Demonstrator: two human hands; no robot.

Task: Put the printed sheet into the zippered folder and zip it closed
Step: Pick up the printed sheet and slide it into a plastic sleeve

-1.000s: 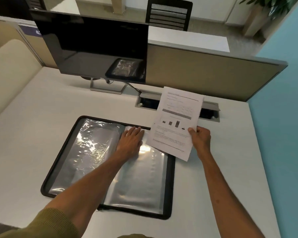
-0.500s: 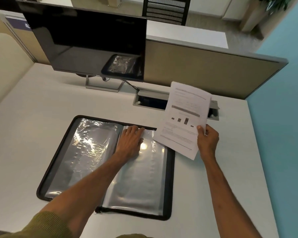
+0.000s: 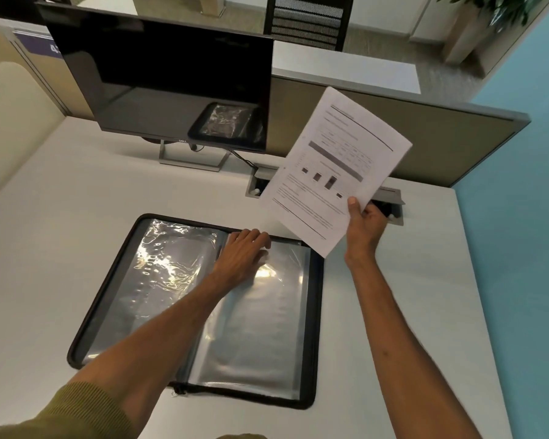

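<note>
The black zippered folder (image 3: pixel 159 280) lies open flat on the white desk, its clear plastic sleeves shining. My left hand (image 3: pixel 243 253) rests palm down near the top of the right-hand sleeve, fingers at the sleeve's upper edge. My right hand (image 3: pixel 363 228) holds the printed sheet (image 3: pixel 333 166) by its lower right corner, raised in the air above and behind the folder's top right corner. The sheet is tilted, with text and a small bar chart facing me.
A dark monitor (image 3: pixel 171 87) on a stand sits at the back of the desk (image 3: pixel 61 217). A cable box (image 3: pixel 390 201) is recessed behind the sheet. A beige partition (image 3: pixel 441 144) closes the back, a teal wall (image 3: pixel 526 217) the right.
My right hand has lifted the sheet higher and farther back and right, off the folder. My left hand has stayed on the right sleeve.
</note>
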